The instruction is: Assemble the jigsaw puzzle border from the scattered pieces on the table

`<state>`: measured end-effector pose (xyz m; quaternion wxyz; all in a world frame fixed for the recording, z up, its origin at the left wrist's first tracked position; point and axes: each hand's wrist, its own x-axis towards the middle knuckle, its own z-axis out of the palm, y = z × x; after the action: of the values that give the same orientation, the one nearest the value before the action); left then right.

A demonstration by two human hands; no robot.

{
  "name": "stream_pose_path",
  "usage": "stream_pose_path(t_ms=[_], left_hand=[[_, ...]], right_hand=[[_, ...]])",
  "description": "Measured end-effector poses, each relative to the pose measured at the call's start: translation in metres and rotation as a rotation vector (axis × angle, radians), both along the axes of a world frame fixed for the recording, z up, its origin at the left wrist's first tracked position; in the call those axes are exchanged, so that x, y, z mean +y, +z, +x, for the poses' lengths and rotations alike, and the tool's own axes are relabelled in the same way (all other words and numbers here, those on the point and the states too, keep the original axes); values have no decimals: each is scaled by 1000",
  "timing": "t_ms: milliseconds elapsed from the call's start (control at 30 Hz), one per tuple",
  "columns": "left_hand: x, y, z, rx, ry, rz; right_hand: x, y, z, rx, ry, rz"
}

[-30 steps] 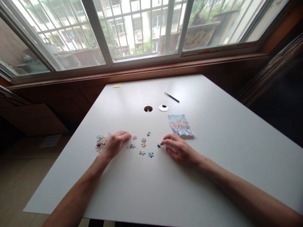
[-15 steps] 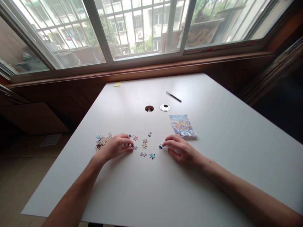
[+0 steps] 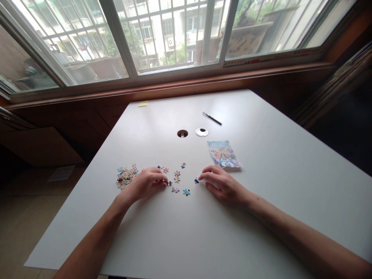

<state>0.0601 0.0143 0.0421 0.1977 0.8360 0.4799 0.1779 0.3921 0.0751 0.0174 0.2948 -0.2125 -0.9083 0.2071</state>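
Note:
My left hand (image 3: 148,183) pinches a dark jigsaw piece (image 3: 169,183) between thumb and fingers, just above or on the white table. Close to it lie several loose pieces: a pink and yellow pair (image 3: 177,177), a pale purple piece (image 3: 175,190), a light blue piece (image 3: 186,192) and a red one (image 3: 165,169). On the right, the fingertips of my right hand (image 3: 219,182) are closed on a blue and white jigsaw piece (image 3: 197,180). A heap of mostly face-down pieces (image 3: 126,176) sits left of my left hand, partly hidden by it.
A colourful picture sheet (image 3: 223,154) lies beyond my right hand. Farther back are a pen (image 3: 212,118), a round metal cover (image 3: 201,132) and a cable hole (image 3: 182,133) in the white table (image 3: 186,236). A yellow sticky note (image 3: 143,104) marks the far edge.
My left hand has shifted slightly right. A dark piece now shows at its fingertips, where a light blue piece showed before. My right hand stays in place with its piece.

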Motion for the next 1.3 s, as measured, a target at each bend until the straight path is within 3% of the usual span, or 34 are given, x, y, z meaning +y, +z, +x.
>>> stream_pose_path(t_ms=[233, 500, 733, 833, 1133, 1300], left_hand=[[2, 2, -9, -28, 46, 95], [0, 5, -5, -26, -11, 99], [5, 17, -39, 34, 156, 187], [7, 20, -48, 127, 165, 189], [6, 7, -14, 92, 22, 141], [8, 17, -48, 96, 212, 222]], right_hand=[[0, 2, 1, -2, 3, 7], [1, -3, 1, -3, -2, -1], [0, -1, 1, 6, 2, 0], [1, -1, 1, -1, 5, -8], [1, -4, 2, -15, 6, -25], [1, -3, 2, -18, 13, -20]])
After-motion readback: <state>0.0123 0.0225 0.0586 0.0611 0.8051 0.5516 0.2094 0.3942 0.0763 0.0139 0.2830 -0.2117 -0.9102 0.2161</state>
